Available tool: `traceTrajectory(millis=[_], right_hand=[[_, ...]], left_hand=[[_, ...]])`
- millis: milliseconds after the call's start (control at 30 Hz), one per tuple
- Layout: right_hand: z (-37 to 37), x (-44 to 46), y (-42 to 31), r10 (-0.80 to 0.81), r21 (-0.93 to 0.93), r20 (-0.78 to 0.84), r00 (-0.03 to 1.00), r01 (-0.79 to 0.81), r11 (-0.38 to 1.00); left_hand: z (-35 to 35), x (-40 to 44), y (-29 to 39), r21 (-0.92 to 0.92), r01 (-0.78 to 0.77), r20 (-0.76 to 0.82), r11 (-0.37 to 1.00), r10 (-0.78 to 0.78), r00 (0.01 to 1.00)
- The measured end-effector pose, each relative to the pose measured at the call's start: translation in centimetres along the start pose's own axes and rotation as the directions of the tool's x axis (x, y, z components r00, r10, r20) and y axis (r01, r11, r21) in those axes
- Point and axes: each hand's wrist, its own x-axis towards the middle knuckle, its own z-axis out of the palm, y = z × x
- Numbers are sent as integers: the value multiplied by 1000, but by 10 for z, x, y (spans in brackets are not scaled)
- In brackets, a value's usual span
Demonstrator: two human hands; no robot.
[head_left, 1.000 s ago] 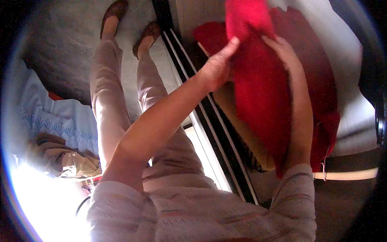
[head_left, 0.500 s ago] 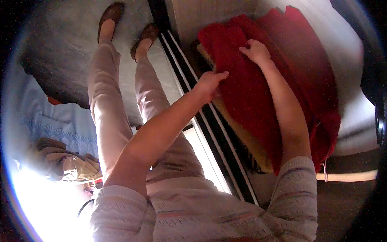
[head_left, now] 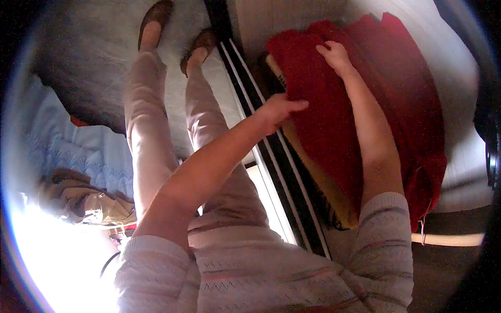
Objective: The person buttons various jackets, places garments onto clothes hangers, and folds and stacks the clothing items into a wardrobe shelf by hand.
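A red, fuzzy-looking garment (head_left: 323,120) hangs inside a wardrobe, its folds spreading to the right. My left hand (head_left: 279,112) is closed at the garment's left edge, thumb lying over the red cloth and the other fingers curled out of sight. Farther up, my right hand (head_left: 335,56) pinches the same cloth between thumb and fingers. A tan-yellow cloth (head_left: 342,211) with dark fringe shows along the left side, behind the red one. At the lower right, a thin pinkish hanger hook (head_left: 422,229) loops over a light wooden rod (head_left: 454,239).
Black and white sliding-door tracks (head_left: 282,161) run diagonally beside the garment. Blue scalloped fabric (head_left: 88,151) and a brown bundle (head_left: 104,206) are at the left, near a glaring bright area. My feet in brown shoes (head_left: 156,21) stand on the grey floor (head_left: 99,57).
The whole view has shifted slightly to the right. My right hand has moved up a little along the red cloth; the left hand stays at its edge.
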Motion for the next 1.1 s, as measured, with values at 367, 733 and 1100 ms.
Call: traceTrajectory(millis=[367, 733, 1100], right_hand=[[-58, -121, -60, 3, 113, 185, 983, -24, 993], [-75, -241, -61, 4, 217, 71, 997, -19, 976], [-102, -296, -209, -750, -7, -108, 653, 754, 657]], left_hand=[[19, -53, -12, 104, 85, 11, 991, -87, 996], [-65, -224, 98, 363, -303, -336, 881, 428, 839], [-193, -443, -33, 430, -514, -754, 742, 608, 247]])
